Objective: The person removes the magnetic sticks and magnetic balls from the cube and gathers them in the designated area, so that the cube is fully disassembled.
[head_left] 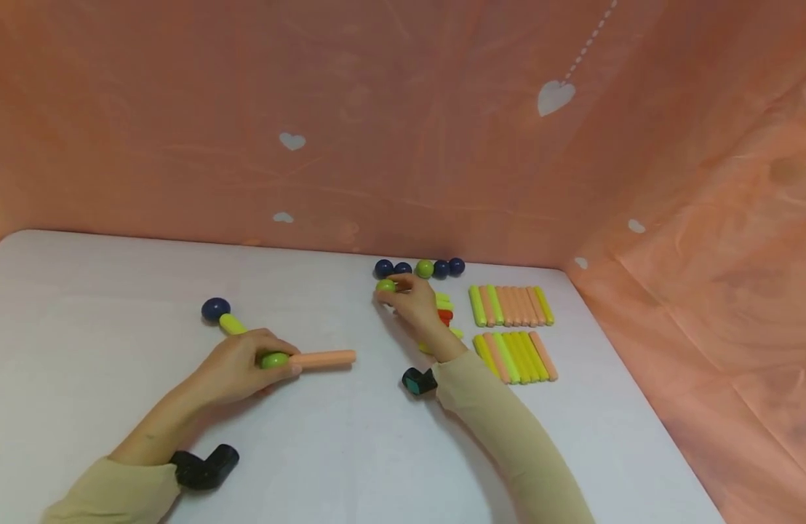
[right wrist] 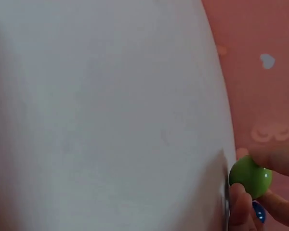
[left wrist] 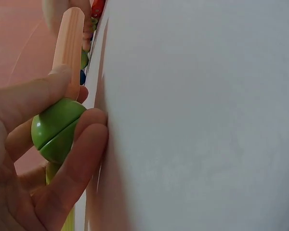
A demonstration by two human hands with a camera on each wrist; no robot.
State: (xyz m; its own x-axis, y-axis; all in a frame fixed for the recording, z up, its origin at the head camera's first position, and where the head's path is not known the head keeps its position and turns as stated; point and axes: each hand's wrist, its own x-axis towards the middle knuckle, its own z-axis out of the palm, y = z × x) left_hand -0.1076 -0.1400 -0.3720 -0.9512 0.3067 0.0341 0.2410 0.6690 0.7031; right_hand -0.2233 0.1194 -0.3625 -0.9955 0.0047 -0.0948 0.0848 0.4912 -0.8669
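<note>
My left hand grips a joined piece: a green ball with a peach stick on one side and a yellow-green stick on the other. A dark blue ball sits at the far end of the yellow-green stick. In the left wrist view, thumb and fingers close round the green ball and the base of the peach stick. Farther back, my right hand pinches a second green ball between thumb and fingers, near the row of balls.
Dark blue balls and a green ball line the table's back edge. Two rows of sticks in peach, yellow and green lie at right. Red and yellow-green pieces are partly hidden behind the right hand. A pink cloth hangs behind.
</note>
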